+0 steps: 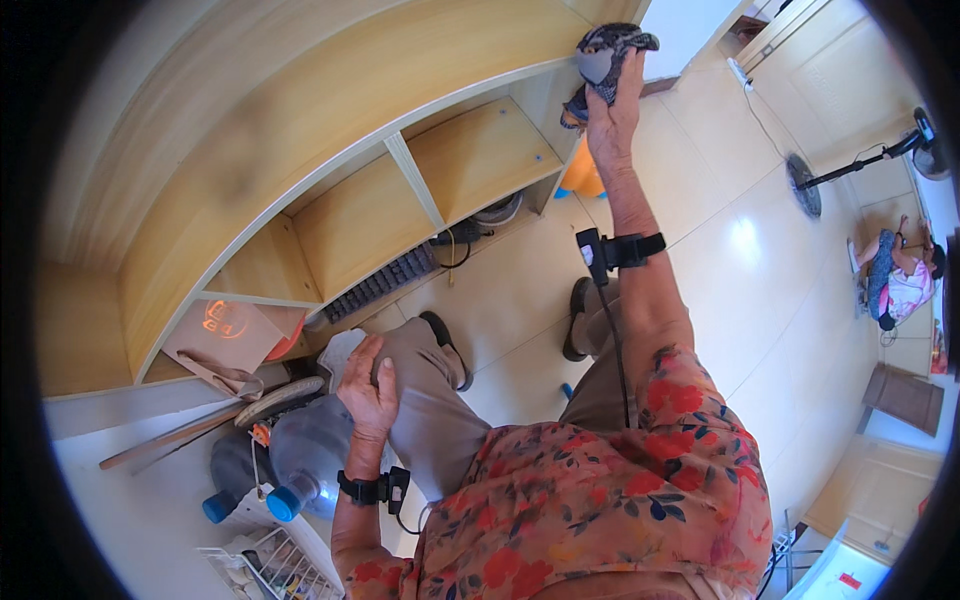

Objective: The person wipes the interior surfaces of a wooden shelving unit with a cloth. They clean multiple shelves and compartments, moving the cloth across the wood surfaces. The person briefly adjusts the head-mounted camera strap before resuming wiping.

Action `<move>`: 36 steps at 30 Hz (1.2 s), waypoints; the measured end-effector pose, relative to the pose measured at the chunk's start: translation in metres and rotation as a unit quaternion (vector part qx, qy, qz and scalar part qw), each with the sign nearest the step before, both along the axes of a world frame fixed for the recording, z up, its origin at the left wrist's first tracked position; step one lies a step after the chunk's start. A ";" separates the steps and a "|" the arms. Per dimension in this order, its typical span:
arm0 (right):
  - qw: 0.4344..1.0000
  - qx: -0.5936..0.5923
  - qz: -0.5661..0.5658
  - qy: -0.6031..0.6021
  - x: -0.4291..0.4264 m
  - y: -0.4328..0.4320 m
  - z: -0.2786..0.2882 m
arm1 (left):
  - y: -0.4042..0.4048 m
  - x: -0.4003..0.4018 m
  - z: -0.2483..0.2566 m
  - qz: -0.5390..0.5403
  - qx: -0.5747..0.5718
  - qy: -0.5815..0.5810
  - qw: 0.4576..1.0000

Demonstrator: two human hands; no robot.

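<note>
My right hand (pixel 616 124) reaches up to the right end of a light wooden shelf unit (pixel 450 90). It grips a dark, grey-patched fabric item (pixel 611 64); its exact kind is unclear. The item lies against the shelf's end edge, and my palm hides part of it. My left hand (pixel 367 386) rests by my bent left knee, thumb apart from the fingers. Beside its fingers shows a pale cloth-like piece (pixel 339 354), partly hidden; I see no grip on it. Black straps with small devices are on both wrists.
Large plastic water bottles (pixel 311 450) and a white wire basket (pixel 277 566) stand at left. A paper bag (pixel 225 334) sits in a shelf compartment. Under the shelf lies a black ridged object (pixel 382 281). At right are a floor-standing fan (pixel 855 165) and another person (pixel 904 281).
</note>
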State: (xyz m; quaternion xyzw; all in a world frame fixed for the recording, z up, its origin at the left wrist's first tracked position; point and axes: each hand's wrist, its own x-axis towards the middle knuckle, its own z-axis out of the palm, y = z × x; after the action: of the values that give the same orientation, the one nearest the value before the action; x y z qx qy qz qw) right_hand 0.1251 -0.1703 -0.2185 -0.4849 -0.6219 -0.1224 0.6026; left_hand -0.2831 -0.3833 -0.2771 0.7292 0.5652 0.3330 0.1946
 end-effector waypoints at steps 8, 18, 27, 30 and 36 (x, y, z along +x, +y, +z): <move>0.985 -0.076 -0.086 0.131 -0.031 -0.006 -0.140 | 0.001 0.001 0.004 -0.010 -0.028 -0.010 1.000; 0.884 -0.295 -0.070 0.356 -0.018 -0.017 -0.211 | 0.010 0.011 0.003 -0.025 -0.041 -0.015 0.999; 0.868 -0.244 0.061 0.428 -0.018 -0.056 -0.122 | 0.008 0.030 0.018 -0.081 0.052 0.153 0.984; 0.863 -0.241 0.084 0.437 -0.005 -0.060 -0.077 | 0.011 0.038 0.022 -0.091 0.031 0.162 0.982; 0.785 -0.210 0.159 0.561 0.005 -0.102 -0.028 | 0.009 0.040 0.019 -0.092 0.016 0.250 0.964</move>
State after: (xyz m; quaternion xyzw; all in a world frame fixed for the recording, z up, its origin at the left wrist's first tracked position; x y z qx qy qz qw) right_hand 0.1299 -0.2728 -0.2461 -0.4771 -0.2526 0.4021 0.7395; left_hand -0.2428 -0.3747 -0.2577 0.8414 0.5206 0.1296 0.0646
